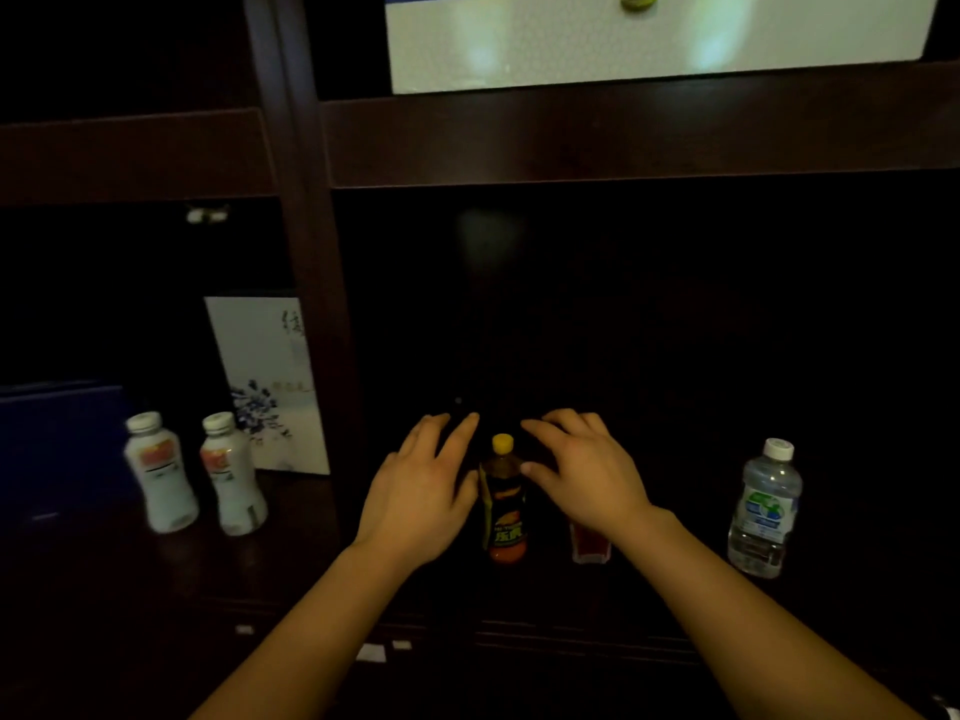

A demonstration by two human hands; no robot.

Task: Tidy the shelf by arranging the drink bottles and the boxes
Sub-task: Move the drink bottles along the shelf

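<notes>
A dark drink bottle with a yellow cap stands upright in the middle compartment of the dark wooden shelf. My left hand hovers just left of it and my right hand just right of it. Both hands have their fingers spread and reach past the cap into the dark; nothing shows in either. A red-bottomed bottle is mostly hidden under my right wrist. A clear water bottle stands further right. Two white bottles stand in the left compartment, in front of a white floral box.
A dark blue box lies at the far left. A thick upright post divides the two compartments. A white box with a gold clasp sits on the shelf above. The back of the middle compartment is too dark to read.
</notes>
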